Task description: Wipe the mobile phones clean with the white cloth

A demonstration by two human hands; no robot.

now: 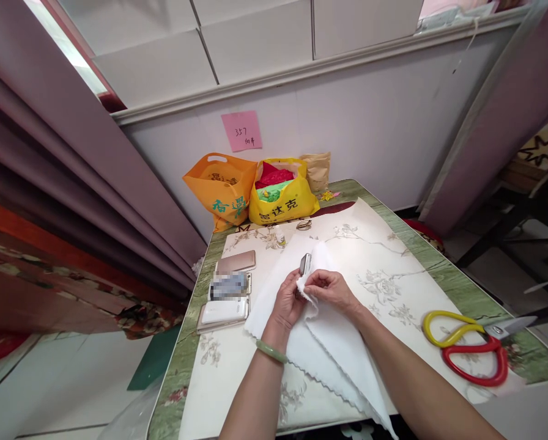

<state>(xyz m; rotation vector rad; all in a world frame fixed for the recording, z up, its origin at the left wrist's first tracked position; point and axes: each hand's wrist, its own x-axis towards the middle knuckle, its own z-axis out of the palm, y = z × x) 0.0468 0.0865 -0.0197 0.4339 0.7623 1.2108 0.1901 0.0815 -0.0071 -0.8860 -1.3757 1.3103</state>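
In the middle of the table [439,269], two hands meet over a white cloth [333,342]. The left hand [287,304] comes up from below with its back to us. Its fingers are curled tight on a bit of the cloth. A green bangle [271,351] sits on that wrist. The right hand [331,287] comes in from the right side, with the arm lying across the cloth. Its fingers pinch the cloth edge, touching the left hand. A small silver thing [305,264] sticks up just above the fingers. I cannot tell which hand holds it. The rest of the cloth lies flat on the table and hangs over the near edge. Three phones [228,287] lie in a row just left of the cloth. Big scissors [473,345] with red and yellow handles lie well off to the right.
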